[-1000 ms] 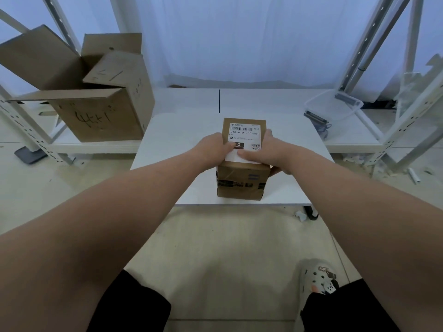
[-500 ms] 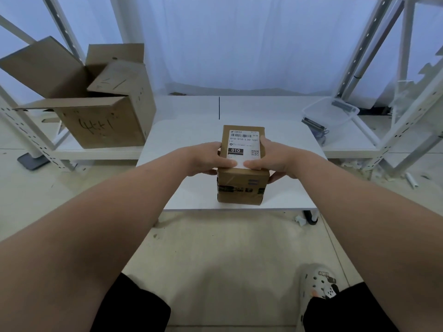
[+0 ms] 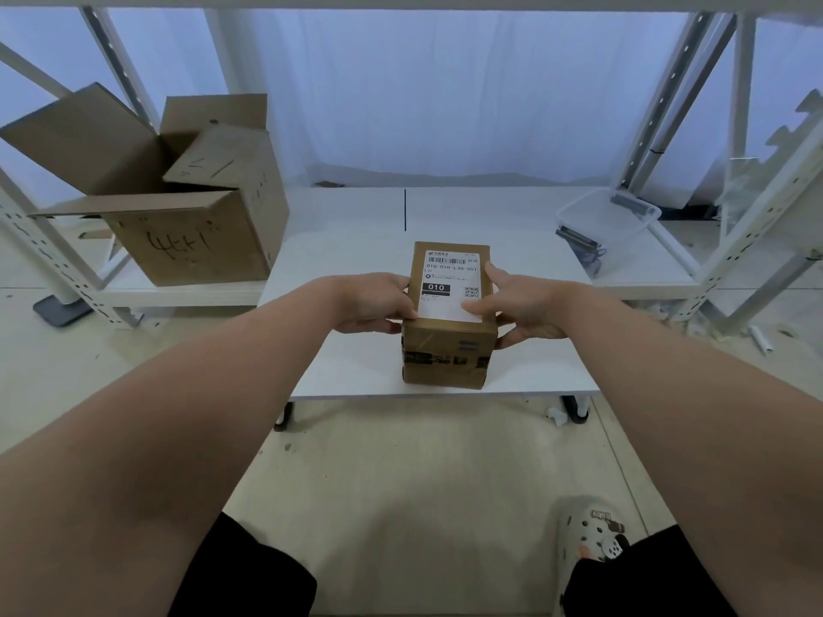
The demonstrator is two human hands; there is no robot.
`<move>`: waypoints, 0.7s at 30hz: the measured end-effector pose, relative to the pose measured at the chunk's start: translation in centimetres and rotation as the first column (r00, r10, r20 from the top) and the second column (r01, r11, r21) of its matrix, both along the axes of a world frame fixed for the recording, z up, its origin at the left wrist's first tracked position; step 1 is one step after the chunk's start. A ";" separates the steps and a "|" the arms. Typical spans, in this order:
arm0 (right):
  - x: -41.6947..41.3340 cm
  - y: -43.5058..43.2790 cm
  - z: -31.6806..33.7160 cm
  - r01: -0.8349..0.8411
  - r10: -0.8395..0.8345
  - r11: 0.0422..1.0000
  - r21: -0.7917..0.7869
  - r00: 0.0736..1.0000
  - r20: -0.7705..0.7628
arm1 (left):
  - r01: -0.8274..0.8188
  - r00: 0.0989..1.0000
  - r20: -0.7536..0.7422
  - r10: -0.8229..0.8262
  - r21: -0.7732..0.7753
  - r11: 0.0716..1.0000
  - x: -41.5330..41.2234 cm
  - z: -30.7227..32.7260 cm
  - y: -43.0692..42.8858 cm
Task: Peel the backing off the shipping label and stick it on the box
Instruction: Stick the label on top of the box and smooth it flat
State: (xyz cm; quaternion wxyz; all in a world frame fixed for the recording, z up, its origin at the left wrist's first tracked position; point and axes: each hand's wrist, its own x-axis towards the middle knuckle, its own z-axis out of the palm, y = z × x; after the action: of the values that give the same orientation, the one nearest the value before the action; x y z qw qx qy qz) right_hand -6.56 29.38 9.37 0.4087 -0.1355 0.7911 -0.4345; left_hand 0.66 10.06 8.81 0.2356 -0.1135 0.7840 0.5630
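Note:
A small brown cardboard box (image 3: 447,354) with dark tape stands on the white table (image 3: 338,376), near its front edge. A white shipping label (image 3: 450,282) with a barcode, "010" and a QR code lies flat on the box's top. My left hand (image 3: 378,302) grips the box's left side, its thumb at the label's near left corner. My right hand (image 3: 521,307) holds the right side, the thumb pressing on the label's lower right part and a finger lying along the right top edge.
A large open cardboard box (image 3: 187,224) with handwriting stands on the low shelf at the left. A clear plastic bin (image 3: 610,224) sits on the shelf at the right. White metal rack posts (image 3: 668,104) flank both sides. My shoe (image 3: 592,532) is on the floor below.
Both thumbs have slid down the label toward its near edge, uncovering more of the print. The box has stayed in place on the table.

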 end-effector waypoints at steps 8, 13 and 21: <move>-0.7 0.4 -0.3 0.005 -0.003 0.998 -0.055 0.999 0.040 | 0.071 0.995 -0.053 -0.079 -0.136 0.988 0.0 -0.5 0.0; -1.0 0.7 -0.6 0.058 -0.047 0.992 -0.110 0.994 0.099 | 0.053 0.997 -0.062 -0.056 -0.051 0.997 0.4 0.2 -0.2; -1.4 -2.7 -2.9 0.033 0.211 0.951 0.306 0.654 -0.726 | 0.098 0.838 -0.170 -0.519 -0.888 0.449 -2.3 -1.8 2.9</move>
State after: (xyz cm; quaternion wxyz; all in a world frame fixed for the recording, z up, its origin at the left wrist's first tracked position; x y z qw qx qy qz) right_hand -7.99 26.72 6.44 0.0816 -0.2800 0.9360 -0.1969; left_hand -1.65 12.99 6.99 0.0755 0.0587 0.9936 0.0597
